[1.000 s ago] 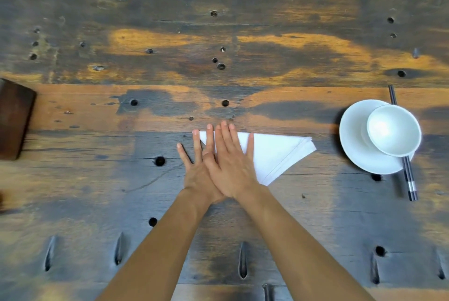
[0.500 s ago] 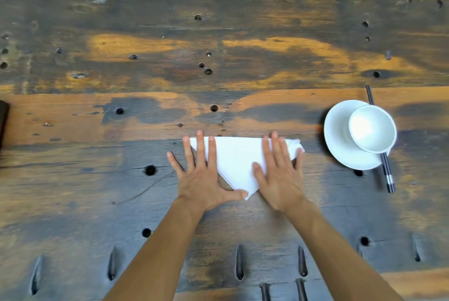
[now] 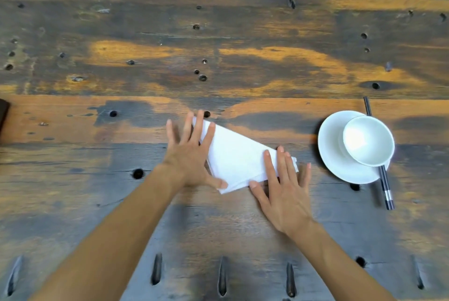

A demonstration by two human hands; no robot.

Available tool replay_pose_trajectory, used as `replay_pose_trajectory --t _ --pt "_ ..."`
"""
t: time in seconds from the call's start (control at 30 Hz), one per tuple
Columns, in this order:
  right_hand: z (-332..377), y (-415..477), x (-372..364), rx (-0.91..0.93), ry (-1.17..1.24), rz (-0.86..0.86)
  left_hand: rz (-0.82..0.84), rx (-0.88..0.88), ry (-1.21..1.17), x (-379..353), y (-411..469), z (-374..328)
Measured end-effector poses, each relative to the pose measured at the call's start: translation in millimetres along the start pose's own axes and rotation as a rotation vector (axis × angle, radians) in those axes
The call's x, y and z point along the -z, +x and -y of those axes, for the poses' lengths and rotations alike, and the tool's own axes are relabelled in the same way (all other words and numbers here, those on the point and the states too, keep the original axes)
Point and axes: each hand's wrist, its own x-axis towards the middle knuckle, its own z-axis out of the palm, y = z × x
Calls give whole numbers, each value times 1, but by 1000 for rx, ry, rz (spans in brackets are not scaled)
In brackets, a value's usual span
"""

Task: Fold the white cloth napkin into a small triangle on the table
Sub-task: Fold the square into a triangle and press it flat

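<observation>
The white cloth napkin [image 3: 237, 158] lies folded as a triangle on the worn wooden table [image 3: 218, 58], tilted so that one corner points up-left and another points right. My left hand [image 3: 190, 155] rests flat on its left side, fingers spread, thumb on the lower corner. My right hand [image 3: 283, 186] lies flat on the right corner and the table below it, fingers apart. Neither hand grips the cloth; both press on it.
A white saucer [image 3: 334, 162] with a white bowl [image 3: 368, 140] on it stands to the right of the napkin. Dark chopsticks [image 3: 386, 189] lie under the saucer's right side. A dark brown object [image 3: 3, 112] sits at the left edge. Holes and slots pit the table.
The napkin has turned clockwise, its left corner now higher and its right corner lower. Both hands moved with it, the left up, the right down and to the right.
</observation>
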Motion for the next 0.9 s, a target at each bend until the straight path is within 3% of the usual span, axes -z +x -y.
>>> replay_pose_trajectory --t 0.07,0.23,0.4,0.63,0.77,0.9 --pt "-2 -11 -1 32 -5 -39 -87 54 7 10 10 -9" --pt "2 -16 -4 135 22 -148 -473 143 -254 -19 21 -64" --pt "-14 0 -15 317 0 -105 -499 167 -245 -43 40 -79" --pt "-29 -33 -19 265 25 -82 -569 -173 -52 -23 65 -74" --pt "-39 -65 -24 180 84 -97 -568 -481 110 -3 86 -102" --pt "-46 -95 -29 114 99 -121 -519 -669 211 14 103 -133"
